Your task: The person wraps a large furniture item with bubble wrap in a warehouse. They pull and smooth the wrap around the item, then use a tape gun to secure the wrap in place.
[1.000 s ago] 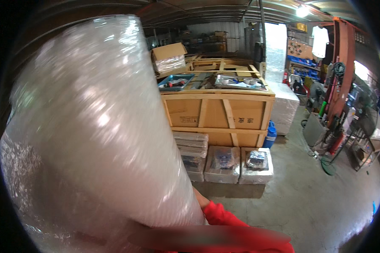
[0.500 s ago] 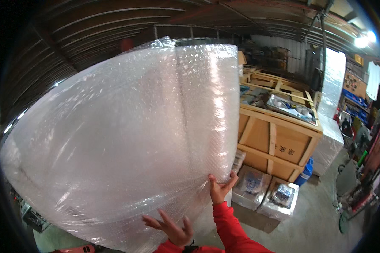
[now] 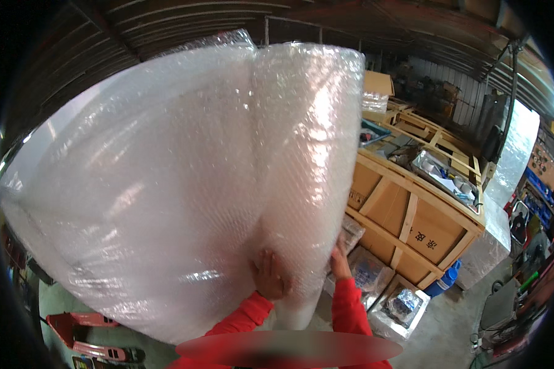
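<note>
Head view: your L hand (image 3: 269, 277) is open, palm on the bubble-wrap roll (image 3: 314, 160), upright by the crate's (image 3: 434, 221) L end; R hand (image 3: 340, 261) at its R side, can't tell grip. Might tip if L outpushes R.

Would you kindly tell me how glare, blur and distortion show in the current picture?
Head view: bright glare streaks the bubble wrap, strongest near its right side; the left hand looks dim against it. Head view, lower edge: a smeared oval hides part of the red sleeves. Head view, rim: roof lines bend and corners go black.
</note>
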Tool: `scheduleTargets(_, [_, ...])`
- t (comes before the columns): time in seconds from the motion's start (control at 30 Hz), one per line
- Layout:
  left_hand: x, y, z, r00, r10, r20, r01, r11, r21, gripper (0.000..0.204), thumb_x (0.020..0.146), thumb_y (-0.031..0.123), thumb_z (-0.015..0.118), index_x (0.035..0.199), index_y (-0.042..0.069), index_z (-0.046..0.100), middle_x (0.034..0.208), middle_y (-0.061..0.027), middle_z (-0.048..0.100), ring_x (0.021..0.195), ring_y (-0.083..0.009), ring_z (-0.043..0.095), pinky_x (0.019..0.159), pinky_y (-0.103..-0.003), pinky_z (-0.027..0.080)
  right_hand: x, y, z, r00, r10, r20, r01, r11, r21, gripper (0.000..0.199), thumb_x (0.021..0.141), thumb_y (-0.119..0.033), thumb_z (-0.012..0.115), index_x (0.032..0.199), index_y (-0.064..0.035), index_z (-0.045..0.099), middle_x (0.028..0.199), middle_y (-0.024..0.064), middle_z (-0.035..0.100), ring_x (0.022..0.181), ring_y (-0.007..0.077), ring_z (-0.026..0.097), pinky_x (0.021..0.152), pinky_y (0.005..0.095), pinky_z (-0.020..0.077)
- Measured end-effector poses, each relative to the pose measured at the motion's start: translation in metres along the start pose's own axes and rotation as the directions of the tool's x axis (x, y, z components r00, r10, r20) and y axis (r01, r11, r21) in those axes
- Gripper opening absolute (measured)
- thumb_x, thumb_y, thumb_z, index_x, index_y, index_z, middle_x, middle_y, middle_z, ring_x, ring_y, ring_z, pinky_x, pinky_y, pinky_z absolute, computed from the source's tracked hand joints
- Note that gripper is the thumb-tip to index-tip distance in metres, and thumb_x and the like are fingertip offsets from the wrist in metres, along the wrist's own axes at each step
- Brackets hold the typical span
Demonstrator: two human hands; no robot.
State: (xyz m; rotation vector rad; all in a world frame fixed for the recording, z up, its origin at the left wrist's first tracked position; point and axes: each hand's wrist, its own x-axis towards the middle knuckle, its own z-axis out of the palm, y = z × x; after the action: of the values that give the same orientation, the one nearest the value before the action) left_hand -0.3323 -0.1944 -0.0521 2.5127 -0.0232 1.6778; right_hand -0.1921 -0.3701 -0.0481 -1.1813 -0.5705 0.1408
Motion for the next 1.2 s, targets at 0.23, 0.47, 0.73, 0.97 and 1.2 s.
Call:
scheduleTargets(0.23, [0.038, 0.057, 0.001, 0.998, -0.018, -0.062, 0.030, 0.978, 0.206, 0.081, 0.093, 0.045, 0.045, 0.156, 0.013, 0.006, 0.158, -0.0255, 0.008, 0.145, -0.0494, -0.003, 0.109, -0.069, -0.005, 0.016, -0.020, -0.021, 0.943, -0.321, -0.084, 0.326, 0.944, 0.058, 0.073, 0.084, -0.044, 0.072, 0.134, 0.0042, 0.047, 0.137, 0.0134, 0.047, 0.123, 0.0237, 0.049, 0.102, 0.0368, 0.0392])
scheduleTargets(0.47, [0.101, 0.038, 0.056, 0.950, -0.312, -0.025, 0.280, 0.812, 0.511, 0.077, 0.089, 0.047, 0.056, 0.152, 0.012, 0.029, 0.160, -0.0240, 0.002, 0.135, -0.0619, -0.021, 0.102, -0.077, -0.008, 0.112, -0.012, 0.043, 0.793, -0.486, -0.367, 0.435, 0.874, -0.218, 0.066, 0.082, -0.024, 0.078, 0.132, 0.0019, 0.045, 0.126, 0.0121, 0.050, 0.116, 0.0227, 0.048, 0.101, 0.0368, 0.0375])
scheduleTargets(0.73, [0.075, 0.046, 0.062, 0.998, 0.006, 0.064, 0.003, 0.991, -0.130, 0.095, 0.090, 0.053, 0.052, 0.151, -0.005, 0.007, 0.154, -0.0357, 0.011, 0.146, -0.0485, 0.003, 0.109, -0.069, -0.002, 0.178, 0.063, 0.133, 0.850, -0.421, -0.317, 0.423, 0.904, -0.067, 0.079, 0.079, -0.030, 0.081, 0.137, 0.0012, 0.040, 0.133, 0.0148, 0.045, 0.123, 0.0269, 0.043, 0.107, 0.0403, 0.0318])
scheduleTargets(0.97, [0.071, -0.016, 0.120, 0.925, -0.344, 0.163, 0.311, 0.929, 0.199, 0.103, 0.091, 0.066, 0.038, 0.150, -0.008, 0.000, 0.156, -0.0340, 0.002, 0.147, -0.0462, 0.002, 0.111, -0.061, -0.010, 0.235, 0.083, 0.038, 0.937, -0.189, 0.293, 0.035, 0.886, 0.461, 0.058, 0.097, -0.046, 0.052, 0.124, 0.0061, 0.055, 0.125, 0.0172, 0.056, 0.117, 0.0287, 0.053, 0.104, 0.0404, 0.0381])
scheduleTargets(1.2, [0.053, -0.021, 0.144, 0.762, -0.642, -0.089, 0.571, 0.600, 0.560, 0.095, 0.093, 0.061, 0.036, 0.150, -0.009, 0.007, 0.153, -0.0379, 0.008, 0.144, -0.0521, 0.002, 0.111, -0.063, -0.007, 0.287, 0.172, 0.062, 0.559, 0.117, 0.821, 0.005, 0.990, -0.144, 0.065, 0.098, -0.035, 0.048, 0.148, 0.0002, 0.027, 0.153, 0.0148, 0.030, 0.142, 0.0265, 0.025, 0.117, 0.0363, 0.0161])
